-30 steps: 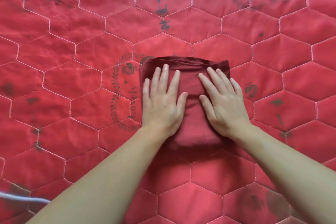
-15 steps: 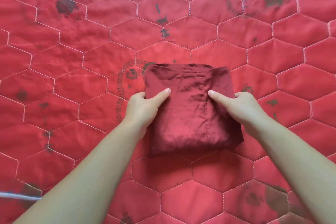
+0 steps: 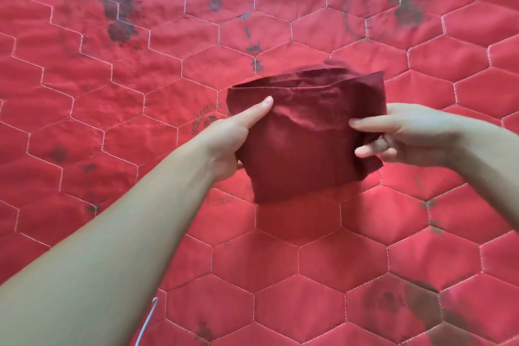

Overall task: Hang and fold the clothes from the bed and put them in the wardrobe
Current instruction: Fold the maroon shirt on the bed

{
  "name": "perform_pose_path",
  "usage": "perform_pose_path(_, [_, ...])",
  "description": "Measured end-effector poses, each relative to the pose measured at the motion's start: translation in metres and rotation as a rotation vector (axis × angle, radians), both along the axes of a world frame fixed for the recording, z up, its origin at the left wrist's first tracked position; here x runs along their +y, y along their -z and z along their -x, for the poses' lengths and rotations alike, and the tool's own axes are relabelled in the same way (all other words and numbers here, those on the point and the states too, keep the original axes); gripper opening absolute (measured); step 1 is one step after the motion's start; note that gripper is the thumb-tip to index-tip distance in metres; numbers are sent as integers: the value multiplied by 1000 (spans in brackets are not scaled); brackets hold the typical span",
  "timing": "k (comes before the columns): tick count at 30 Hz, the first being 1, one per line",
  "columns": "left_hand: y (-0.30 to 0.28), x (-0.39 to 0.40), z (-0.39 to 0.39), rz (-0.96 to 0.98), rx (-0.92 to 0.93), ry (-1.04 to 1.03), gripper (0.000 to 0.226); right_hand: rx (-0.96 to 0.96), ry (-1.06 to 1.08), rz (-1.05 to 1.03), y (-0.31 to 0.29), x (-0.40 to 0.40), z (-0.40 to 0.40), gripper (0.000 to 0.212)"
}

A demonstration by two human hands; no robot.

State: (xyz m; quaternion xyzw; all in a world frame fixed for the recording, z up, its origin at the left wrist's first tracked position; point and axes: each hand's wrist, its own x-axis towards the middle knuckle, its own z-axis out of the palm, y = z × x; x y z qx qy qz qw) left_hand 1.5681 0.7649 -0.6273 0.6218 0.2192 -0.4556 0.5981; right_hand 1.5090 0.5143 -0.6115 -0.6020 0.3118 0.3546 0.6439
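Red quilted bedspread (image 3: pixel 112 121), hexagon stitching.

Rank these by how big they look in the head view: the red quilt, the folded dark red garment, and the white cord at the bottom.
1. red quilt, filling the frame.
2. folded dark red garment, held between both hands; nearer the camera, so it looks enlarged.
3. white cord, a thin, partly visible strand.

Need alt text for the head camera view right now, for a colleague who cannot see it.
Two bare hands hold a folded dark red garment above a red hexagon-quilted bedspread; the left hand and right hand each grip one side, thumbs on top.
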Motion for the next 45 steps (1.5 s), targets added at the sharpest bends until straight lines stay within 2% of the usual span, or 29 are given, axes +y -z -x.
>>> perform_pose_path(5, [-26,-15,1,67,-339,-6,28,-238,17,-11,-27,6,9,41])
perform_pose_path(8, [-23,-3,29,-37,-465,99,16,-332,41,57,-19,8,41,45])
perform_pose_path(11, [4,14,73,-206,-414,223,29,-215,46,199,10,22,95,23])
perform_pose_path(14, [37,24,112,-422,-331,326,49,-13,0,387,45,40,142,40])
perform_pose_path(17, [51,20,132,-585,-316,306,54,56,53,529,60,55,159,39])
perform_pose_path(19, [55,15,134,-619,-310,255,57,52,132,571,63,60,158,39])
perform_pose_path(22, [56,6,127,-650,-335,191,58,38,128,677,64,62,150,42])
perform_pose_path(27, [58,-5,116,-720,-424,132,59,-67,173,915,75,61,144,58])
perform_pose_path(29, [63,-10,117,-749,-450,129,53,-93,218,960,81,64,145,58])
perform_pose_path(32, [65,-16,117,-712,-387,80,58,-41,356,934,87,72,140,48])
perform_pose_path(35, [63,-21,109,-680,-310,33,70,13,580,819,87,77,126,54])
perform_pose_path(38, [61,-18,98,-539,-68,-72,89,-20,777,580,91,76,119,38])
perform_pose_path(40, [56,-14,95,-356,94,-144,81,-69,800,521,90,71,116,36])
perform_pose_path(43, [48,-9,91,-206,160,-183,49,-195,781,502,76,65,103,36])
perform_pose_path(45, [40,-6,89,-125,193,-202,50,-304,744,495,58,62,92,33])
